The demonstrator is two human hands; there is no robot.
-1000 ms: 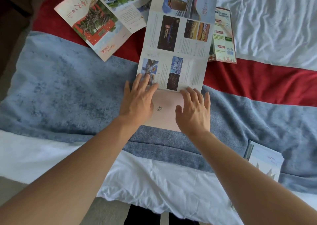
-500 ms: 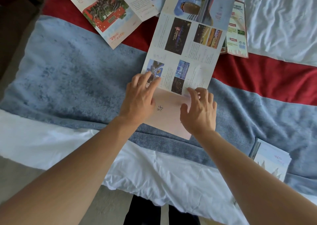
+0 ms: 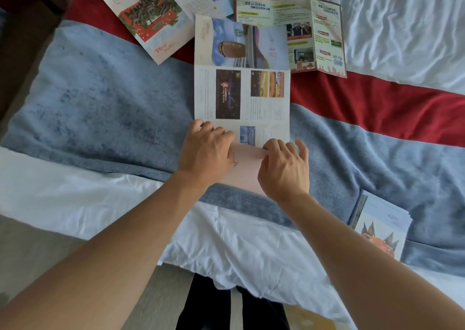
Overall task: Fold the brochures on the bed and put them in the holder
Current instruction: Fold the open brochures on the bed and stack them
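**Both hands on the pink flap of a long brochure**

The fingers of the left hand are curled down onto the near end of the long brochure, knuckles raised, gripping the edge of its pink flap where that flap is turned up over the printed panels. The right hand pinches the same flap at its right side, its first fingers bent onto the paper and the little finger spread out over the cover.

The bed fills most of the view: white sheet at the near edge and far right, a blue-grey blanket across the middle, a red band beyond it. The long brochure lies lengthways away from the person, spanning blanket and red band, with 3 printed panels showing beyond the flap.

At its far end it overlaps 2 other open brochures: a red-and-white one to the left, tilted, and a green-and-cream one to the right, standing slightly tented along its creases. A stack of folded brochures lies on the blanket near the right forearm, well apart from the hands. Whether a holder is under that stack cannot be told.
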